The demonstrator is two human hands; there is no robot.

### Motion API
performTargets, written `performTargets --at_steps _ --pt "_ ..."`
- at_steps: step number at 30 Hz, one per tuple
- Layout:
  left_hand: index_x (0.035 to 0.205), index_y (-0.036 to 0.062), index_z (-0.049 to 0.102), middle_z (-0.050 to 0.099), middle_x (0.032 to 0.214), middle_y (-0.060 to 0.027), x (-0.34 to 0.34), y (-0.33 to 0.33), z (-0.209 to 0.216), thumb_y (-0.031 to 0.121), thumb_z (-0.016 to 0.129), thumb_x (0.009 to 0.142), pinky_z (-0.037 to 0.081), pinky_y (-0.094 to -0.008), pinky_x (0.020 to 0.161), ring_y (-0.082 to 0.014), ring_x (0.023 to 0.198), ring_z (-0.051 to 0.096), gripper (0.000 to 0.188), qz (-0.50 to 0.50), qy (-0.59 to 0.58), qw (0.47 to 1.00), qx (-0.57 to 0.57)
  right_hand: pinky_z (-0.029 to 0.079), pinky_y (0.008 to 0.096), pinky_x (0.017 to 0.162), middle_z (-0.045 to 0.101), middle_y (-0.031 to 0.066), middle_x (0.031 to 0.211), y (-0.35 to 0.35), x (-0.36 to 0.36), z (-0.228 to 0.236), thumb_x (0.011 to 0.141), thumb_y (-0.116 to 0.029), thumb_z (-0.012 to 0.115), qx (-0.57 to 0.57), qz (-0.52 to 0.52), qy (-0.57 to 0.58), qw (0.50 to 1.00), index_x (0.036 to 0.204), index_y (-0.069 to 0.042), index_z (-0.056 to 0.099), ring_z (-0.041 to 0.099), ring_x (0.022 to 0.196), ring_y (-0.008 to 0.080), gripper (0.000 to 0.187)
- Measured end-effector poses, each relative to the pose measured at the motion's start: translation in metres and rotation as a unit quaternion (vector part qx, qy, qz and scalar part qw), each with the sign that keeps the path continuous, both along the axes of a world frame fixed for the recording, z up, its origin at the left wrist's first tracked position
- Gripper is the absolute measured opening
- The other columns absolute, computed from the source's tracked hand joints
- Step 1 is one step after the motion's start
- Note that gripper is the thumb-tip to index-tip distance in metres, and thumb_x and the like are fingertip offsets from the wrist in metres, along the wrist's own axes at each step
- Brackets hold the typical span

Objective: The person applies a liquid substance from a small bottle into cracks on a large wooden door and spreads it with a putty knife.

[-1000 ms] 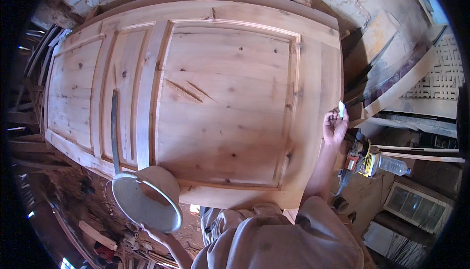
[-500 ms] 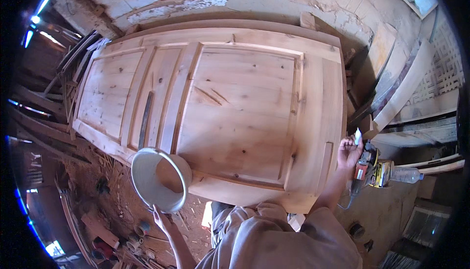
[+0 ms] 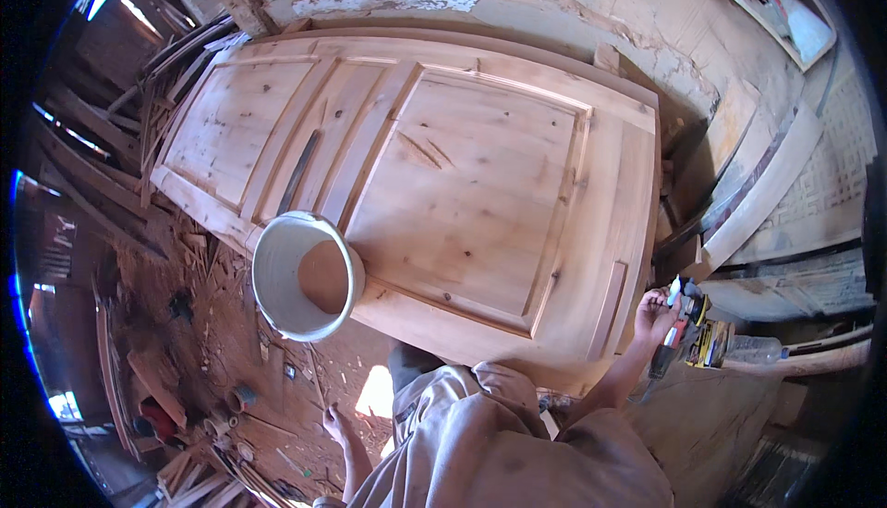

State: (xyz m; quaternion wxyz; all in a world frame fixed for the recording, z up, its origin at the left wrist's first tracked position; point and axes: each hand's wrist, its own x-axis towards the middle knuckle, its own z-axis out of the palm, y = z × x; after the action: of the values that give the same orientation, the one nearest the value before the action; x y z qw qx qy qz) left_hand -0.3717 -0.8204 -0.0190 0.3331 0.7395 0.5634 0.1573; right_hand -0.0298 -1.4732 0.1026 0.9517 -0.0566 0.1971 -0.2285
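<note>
right hand (image 3: 654, 312) has its fingers pinched round a small white bit at the pine door's (image 3: 443, 184) right edge, left hand (image 3: 334, 423) hangs loose and empty below the white bucket (image 3: 300, 272), probably best to work slowly along that edge.

Surface: a large panelled wooden door (image 3: 434, 184) lying flat, pale unfinished pine (knots showing).
On it, near left edge: a white bucket (image 3: 305, 275), open, resting at the door's near corner.
On it, left of centre: a long dark strip (image 3: 299, 173) along a panel groove.
Floor (image 3: 231, 360): reddish dirt with wood offcuts, near left.
</note>
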Motion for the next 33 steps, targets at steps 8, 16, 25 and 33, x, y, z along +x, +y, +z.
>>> performTargets --at_steps 8,16,25,33 --pt "0.107 0.0032 0.06 0.059 0.072 -0.0059 -0.038 -0.056 0.01 0.019 0.05 0.096 0.046 -0.0272 0.043 -0.015 0.052 0.056 0.022 0.058 -0.056 0.972 -0.22 0.05 0.0285 0.068 0.051 0.0022 0.073 -0.003 0.022 0.007 0.092 -0.02 0.06 -0.013 0.057 -0.027 0.998 0.089 -0.003 0.055 0.048 0.063 0.0131 0.018" --pt "0.106 0.0031 0.055 0.058 0.072 -0.0066 -0.015 -0.055 0.029 0.019 0.048 0.097 0.045 -0.0281 0.041 -0.0155 0.049 0.054 0.02 0.03 0.021 0.973 -0.228 0.047 0.0266 0.064 0.052 0.0017 0.072 -0.024 0.034 0.005 0.093 -0.021 0.058 -0.016 0.058 -0.04 0.997 0.085 -0.004 0.055 0.048 0.064 0.0124 0.019" --pt "0.1 0.0035 0.05 0.054 0.07 -0.0068 0.003 -0.032 0.046 0.019 0.047 0.097 0.044 -0.0285 0.04 -0.0135 0.046 0.05 0.016 0.009 0.054 0.977 -0.207 0.048 0.0283 0.064 0.054 0.0009 0.074 -0.048 0.004 0.002 0.093 -0.023 0.058 -0.057 -0.003 0.025 0.998 0.087 -0.005 0.055 0.049 0.064 0.0132 0.019" --pt "0.109 0.007 0.05 0.052 0.075 -0.0032 0.041 -0.046 0.056 0.018 0.049 0.098 0.046 -0.026 0.043 -0.0096 0.049 0.047 0.016 -0.029 0.022 0.969 -0.246 0.05 0.0282 0.068 0.054 0.0012 0.075 -0.05 0.007 0.001 0.091 -0.025 0.061 -0.06 0.017 0.021 0.998 0.084 -0.005 0.054 0.052 0.068 0.0131 0.023"
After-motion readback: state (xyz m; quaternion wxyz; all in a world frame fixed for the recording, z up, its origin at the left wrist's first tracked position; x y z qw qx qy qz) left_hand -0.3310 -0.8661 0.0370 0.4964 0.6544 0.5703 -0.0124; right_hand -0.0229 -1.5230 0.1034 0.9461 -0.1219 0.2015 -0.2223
